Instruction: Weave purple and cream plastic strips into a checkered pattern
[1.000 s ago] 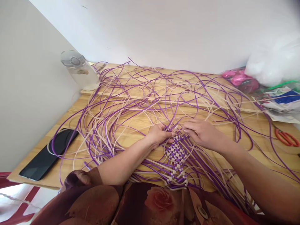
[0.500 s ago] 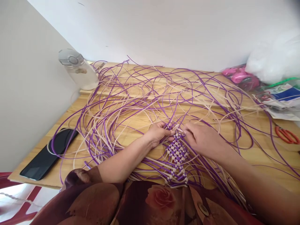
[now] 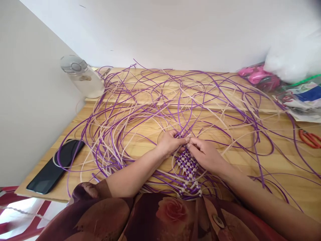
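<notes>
A checkered piece of weaving [image 3: 187, 164] in purple and cream strands lies on the table close to my body. My left hand [image 3: 171, 143] grips its upper left edge, thumb and fingers closed over it. My right hand [image 3: 202, 151] pinches at the upper right of the weave, its fingertips meeting my left thumb. Exactly which strand sits in the right pinch is hidden by the fingers. Long loose purple and cream strands [image 3: 120, 130] fan out from the weave to both sides and away from me.
A black phone [image 3: 55, 166] lies at the left, strands looping over it. Behind it stands a clear bottle [image 3: 84, 78] against the wall. At the right are orange-handled scissors [image 3: 309, 138], plastic packets [image 3: 304, 98], a pink bundle in plastic [image 3: 258, 76] and a white bag [image 3: 291, 58].
My right hand has moved left and closed in beside my left thumb at the weave's upper edge. My left hand keeps its hold. The view has shifted slightly.
</notes>
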Demonstrator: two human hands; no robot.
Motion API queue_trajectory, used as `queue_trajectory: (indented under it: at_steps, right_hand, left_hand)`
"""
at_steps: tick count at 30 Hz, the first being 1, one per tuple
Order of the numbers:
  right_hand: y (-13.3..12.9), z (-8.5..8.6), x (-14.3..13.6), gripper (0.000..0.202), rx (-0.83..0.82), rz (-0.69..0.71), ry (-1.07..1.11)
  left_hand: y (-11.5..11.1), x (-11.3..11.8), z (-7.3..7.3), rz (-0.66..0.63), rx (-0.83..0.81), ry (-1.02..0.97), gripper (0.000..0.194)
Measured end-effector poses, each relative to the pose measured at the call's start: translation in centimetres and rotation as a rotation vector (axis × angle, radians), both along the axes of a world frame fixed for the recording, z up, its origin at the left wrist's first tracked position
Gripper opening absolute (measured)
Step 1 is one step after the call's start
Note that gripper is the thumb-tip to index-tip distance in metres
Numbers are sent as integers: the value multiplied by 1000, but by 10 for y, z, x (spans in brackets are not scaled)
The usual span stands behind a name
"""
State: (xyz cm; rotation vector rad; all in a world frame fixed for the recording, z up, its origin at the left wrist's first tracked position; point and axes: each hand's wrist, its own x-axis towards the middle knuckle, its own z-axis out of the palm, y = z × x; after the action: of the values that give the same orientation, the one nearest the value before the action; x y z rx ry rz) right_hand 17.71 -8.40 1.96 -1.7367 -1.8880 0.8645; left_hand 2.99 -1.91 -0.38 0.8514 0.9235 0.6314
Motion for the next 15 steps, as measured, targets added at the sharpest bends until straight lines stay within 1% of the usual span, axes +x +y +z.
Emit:
queue_trajectory:
  at_steps: [3, 7, 9, 11, 13, 15]
  right_hand:
    - [-5, -9, 3, 25, 40, 31, 32]
    - [-9, -18, 6, 27, 166, 59, 44]
    - [-9, -20, 7, 28, 232, 87, 56]
    - [-9, -21, 7, 28, 265, 109, 47]
    - [-8, -20, 7, 26, 269, 123, 2]
    - [-9, -17, 7, 26, 275, 147, -88]
  left_hand:
    - [-2, 3, 0, 5, 88, 117, 18]
    - [-1, 3, 3, -30, 126, 188, 14]
    - [-1, 2, 3, -55, 164, 197, 14]
    - [-1, 1, 3, -70, 194, 193, 15]
    - [-1, 0, 3, -80, 180, 173, 17]
    - [-1, -1, 3, -82, 136, 130, 20]
